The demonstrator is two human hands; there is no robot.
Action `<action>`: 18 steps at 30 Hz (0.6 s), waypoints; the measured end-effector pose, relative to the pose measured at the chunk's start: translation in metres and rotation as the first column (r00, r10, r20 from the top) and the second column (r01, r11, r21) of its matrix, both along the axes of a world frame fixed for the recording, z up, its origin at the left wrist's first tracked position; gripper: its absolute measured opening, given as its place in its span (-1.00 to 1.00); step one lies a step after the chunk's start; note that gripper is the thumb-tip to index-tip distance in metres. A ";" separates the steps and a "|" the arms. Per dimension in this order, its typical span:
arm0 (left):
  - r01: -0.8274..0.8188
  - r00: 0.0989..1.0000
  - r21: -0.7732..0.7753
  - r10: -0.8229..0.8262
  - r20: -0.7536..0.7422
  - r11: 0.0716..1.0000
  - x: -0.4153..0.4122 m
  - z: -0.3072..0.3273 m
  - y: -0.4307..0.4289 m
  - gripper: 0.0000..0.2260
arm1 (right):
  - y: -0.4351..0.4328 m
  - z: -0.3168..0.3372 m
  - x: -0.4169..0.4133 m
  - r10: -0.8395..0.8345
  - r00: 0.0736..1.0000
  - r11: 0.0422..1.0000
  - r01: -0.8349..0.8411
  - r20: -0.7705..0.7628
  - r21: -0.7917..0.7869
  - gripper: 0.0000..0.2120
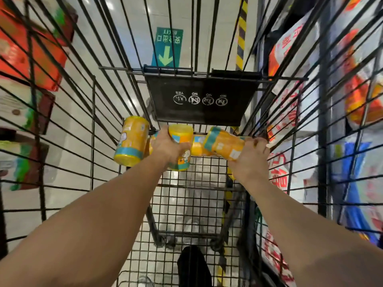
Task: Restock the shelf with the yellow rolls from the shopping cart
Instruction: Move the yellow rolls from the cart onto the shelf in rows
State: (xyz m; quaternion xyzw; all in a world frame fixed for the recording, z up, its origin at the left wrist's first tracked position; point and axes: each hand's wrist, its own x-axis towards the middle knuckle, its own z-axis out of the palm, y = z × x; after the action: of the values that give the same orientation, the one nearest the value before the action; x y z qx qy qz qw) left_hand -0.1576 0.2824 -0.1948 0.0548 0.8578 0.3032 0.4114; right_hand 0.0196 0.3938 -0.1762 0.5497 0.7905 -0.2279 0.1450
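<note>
In the black wire shopping cart [93, 125], left grip [169, 147] and right grip [251, 160] each clasp a yellow wrapped cylindrical roll [180, 133], likely to shelve two together.

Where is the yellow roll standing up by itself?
Look inside the wire shopping cart, at its far end below the black flap. The yellow roll leans against the left wall. It alone is leftmost, nearly upright and untouched.

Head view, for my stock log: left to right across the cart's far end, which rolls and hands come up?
Loose yellow roll → left hand → roll it grips → tilted roll → right hand holding it.
</note>
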 end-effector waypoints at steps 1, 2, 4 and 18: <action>-0.022 1.000 0.023 0.022 0.008 0.999 0.000 0.002 -0.001 -0.45 | -0.003 0.000 0.000 -0.029 0.999 0.999 0.028 -0.021 -0.031 -0.27; -0.036 0.999 0.040 0.035 0.014 0.999 0.001 0.003 -0.003 -0.43 | -0.006 -0.001 0.000 -0.063 0.997 0.996 0.061 -0.037 -0.068 -0.27; -0.054 0.998 0.086 0.052 0.019 0.995 0.006 0.006 -0.011 -0.37 | -0.012 -0.003 0.001 -0.148 0.986 0.980 0.136 -0.080 -0.142 -0.28; -0.351 0.935 0.402 0.296 0.194 0.846 0.062 0.099 -0.071 -0.51 | -0.078 0.037 0.047 -0.646 0.699 0.756 0.532 -0.307 -0.381 -0.42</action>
State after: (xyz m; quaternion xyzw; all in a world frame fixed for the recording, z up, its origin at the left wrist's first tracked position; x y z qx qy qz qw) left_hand -0.0961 0.2118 -0.0962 -0.0204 0.7390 0.5528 0.3845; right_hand 0.0668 0.3154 -0.1396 0.6886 0.5443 -0.4777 -0.0386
